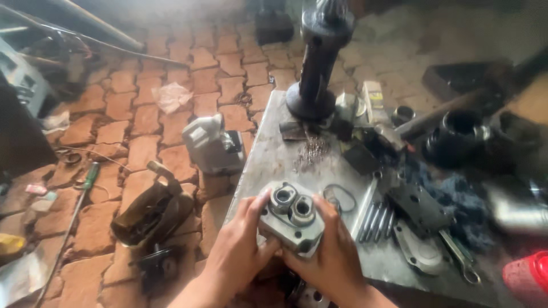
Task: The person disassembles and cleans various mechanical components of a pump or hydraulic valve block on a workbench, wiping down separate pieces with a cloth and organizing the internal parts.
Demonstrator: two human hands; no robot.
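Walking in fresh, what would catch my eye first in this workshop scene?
First, the grey metal housing with two round bores, gripped at the bottom centre by the left hand and right hand. Behind it, at the far end of the metal table, a tall dark shaft stands upright. On the brick floor to the left sits a white plastic jug.

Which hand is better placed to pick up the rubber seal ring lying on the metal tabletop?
Probably the right hand. It grips the grey metal two-bore pump block on the side beside the dark seal ring; the left hand holds the far side.
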